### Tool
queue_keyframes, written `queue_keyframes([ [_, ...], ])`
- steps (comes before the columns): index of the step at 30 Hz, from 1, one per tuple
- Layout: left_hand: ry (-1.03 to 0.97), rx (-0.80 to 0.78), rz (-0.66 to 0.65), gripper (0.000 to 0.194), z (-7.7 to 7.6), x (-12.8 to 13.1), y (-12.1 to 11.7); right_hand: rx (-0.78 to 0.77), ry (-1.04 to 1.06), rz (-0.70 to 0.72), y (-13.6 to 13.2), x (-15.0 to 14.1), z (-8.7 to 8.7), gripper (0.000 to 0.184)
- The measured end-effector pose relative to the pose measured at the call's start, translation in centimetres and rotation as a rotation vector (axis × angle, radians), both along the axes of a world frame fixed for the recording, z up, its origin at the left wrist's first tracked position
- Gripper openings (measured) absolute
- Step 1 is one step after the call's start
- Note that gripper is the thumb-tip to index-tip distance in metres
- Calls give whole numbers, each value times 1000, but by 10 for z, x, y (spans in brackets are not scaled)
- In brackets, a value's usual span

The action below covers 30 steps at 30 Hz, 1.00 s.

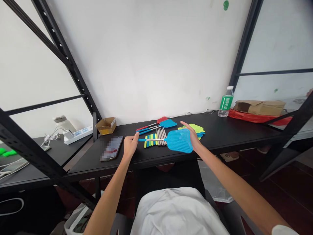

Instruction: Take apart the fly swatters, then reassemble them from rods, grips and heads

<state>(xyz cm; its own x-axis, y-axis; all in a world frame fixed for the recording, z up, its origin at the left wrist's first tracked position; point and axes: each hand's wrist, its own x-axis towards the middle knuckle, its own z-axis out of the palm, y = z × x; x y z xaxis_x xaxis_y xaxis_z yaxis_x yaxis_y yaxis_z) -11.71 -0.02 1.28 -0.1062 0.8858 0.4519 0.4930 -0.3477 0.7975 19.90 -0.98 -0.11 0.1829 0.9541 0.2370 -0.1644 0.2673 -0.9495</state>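
A blue fly swatter is held level above the front of the black table. My left hand is closed round its blue handle, with the thumb on top. At the far edge of the swatter's head is my right hand, its visible fingers stretched out; the head hides part of the palm. Beneath the swatter's metal shaft lie a row of yellow-green and blue handles and several metal rods. Behind them rest a red swatter and blue swatters. Loose yellow-green swatter heads lie beyond my right hand, over blue ones.
On the black table, a phone and a small cardboard box lie to the left. A water bottle stands right, beside a cardboard piece on red plastic. Black metal posts frame both sides; a power strip is left.
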Motion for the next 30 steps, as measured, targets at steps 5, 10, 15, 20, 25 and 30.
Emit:
queue_keyframes([
  [5, 33, 18, 109, 60, -2, -2, 4, 87, -23, 71, -2, -2, -3, 65],
  [10, 73, 33, 182, 62, -4, -5, 7, 139, -86, 80, 3, -4, -8, 68],
  [15, 97, 44, 184, 62, -6, -6, 8, 147, -108, 45, 1, -4, -7, 75],
  [20, 111, 19, 186, 60, -6, -6, 8, 131, -116, 50, 1, -4, -6, 70],
  [25, 104, 11, 157, 59, -5, -6, 7, 124, -103, 46, 6, -2, -10, 63],
  [30, 115, 37, 158, 58, -7, -6, 8, 128, -120, 11, 6, 1, -13, 53],
])
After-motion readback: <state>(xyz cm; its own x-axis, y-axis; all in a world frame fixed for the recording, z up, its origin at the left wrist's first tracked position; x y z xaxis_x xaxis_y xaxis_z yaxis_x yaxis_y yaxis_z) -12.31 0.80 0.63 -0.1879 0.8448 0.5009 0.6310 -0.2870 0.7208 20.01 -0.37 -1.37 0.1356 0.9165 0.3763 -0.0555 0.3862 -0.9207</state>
